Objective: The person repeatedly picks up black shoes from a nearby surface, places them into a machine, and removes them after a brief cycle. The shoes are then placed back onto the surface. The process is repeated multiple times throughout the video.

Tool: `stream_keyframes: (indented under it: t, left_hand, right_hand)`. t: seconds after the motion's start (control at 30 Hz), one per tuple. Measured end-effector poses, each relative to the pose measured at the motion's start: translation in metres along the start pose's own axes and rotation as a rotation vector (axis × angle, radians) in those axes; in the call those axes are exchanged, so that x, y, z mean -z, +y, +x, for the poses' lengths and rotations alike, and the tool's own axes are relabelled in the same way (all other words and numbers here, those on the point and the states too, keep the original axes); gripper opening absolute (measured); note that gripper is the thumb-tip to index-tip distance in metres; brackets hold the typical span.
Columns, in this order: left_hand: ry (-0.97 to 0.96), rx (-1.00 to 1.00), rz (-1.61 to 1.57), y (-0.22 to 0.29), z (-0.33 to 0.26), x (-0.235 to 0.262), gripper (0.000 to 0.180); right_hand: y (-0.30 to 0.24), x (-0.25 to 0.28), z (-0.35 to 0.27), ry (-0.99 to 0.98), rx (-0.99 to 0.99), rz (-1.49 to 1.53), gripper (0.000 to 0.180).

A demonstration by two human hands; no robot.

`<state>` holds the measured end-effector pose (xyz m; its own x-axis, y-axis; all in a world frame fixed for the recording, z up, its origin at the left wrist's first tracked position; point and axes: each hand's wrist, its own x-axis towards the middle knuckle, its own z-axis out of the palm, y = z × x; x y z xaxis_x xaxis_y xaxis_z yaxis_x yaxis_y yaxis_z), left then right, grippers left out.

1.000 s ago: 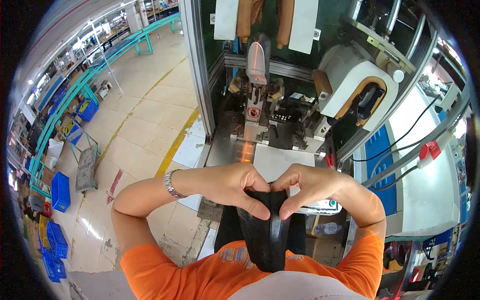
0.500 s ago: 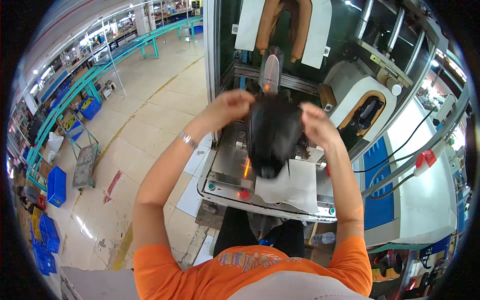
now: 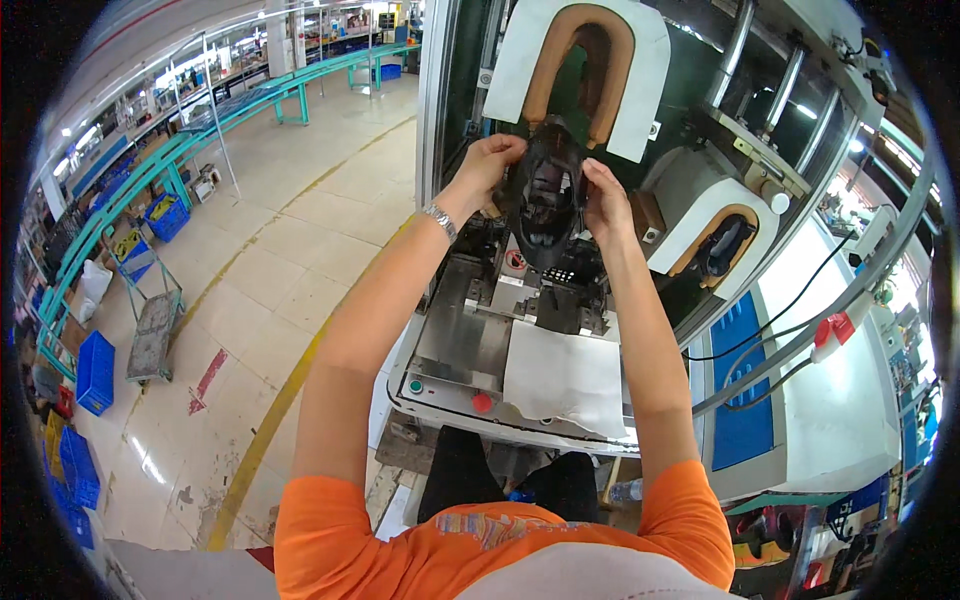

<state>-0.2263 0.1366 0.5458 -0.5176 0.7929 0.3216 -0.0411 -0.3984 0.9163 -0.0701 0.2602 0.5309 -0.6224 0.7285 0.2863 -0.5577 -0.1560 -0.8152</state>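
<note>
Up at the machine (image 3: pixel 560 330), both hands pinch a black shoe upper (image 3: pixel 548 195): left hand (image 3: pixel 487 165) on its left edge, right hand (image 3: pixel 603 200) on its right, below the tan U-shaped pad (image 3: pixel 580 45).

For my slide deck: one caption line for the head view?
Both hands, left hand and right hand, hold a black shoe upper up at a machine.

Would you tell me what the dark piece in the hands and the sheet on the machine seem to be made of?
The dark shoe upper looks like black leather or synthetic, faintly glossy and flexible. The white sheet looks like paper or thin cloth: matte, with a curled edge.
</note>
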Motion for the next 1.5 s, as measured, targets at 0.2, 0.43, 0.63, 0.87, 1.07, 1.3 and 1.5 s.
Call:
stream_keyframes:
  t: [0.2,0.43,0.63,0.87,1.07,1.3,1.5]
  left_hand:
    - [0.167,-0.011,0.087,-0.012,0.037,-0.02,0.025]
    - [0.207,-0.068,-0.288,-0.047,0.1,-0.005,0.018]
    - [0.429,-0.099,0.203,-0.039,0.067,0.007,0.017]
    - [0.254,-1.212,0.86,-0.014,-0.091,-0.037,0.027]
    - [0.202,-1.038,1.331,0.021,-0.086,-0.028,0.024]
    - [0.254,-0.952,1.455,-0.021,-0.094,-0.041,0.031]
    - [0.261,-0.886,1.498,-0.025,-0.098,-0.04,0.04]
  right_hand:
    - [0.0,0.012,0.04,0.141,0.003,0.035,0.021]
    - [0.028,0.009,0.073,0.088,-0.079,0.135,0.027]
    - [0.047,0.008,0.03,0.3,0.128,-0.174,0.023]
    - [0.136,0.075,-0.074,0.109,-0.099,0.273,0.026]
    - [0.171,0.02,-0.069,0.027,-0.29,0.767,0.019]
    - [0.176,0.071,-0.013,0.154,-0.229,0.409,0.018]
    - [0.187,0.069,0.006,0.288,-0.259,0.317,0.02]
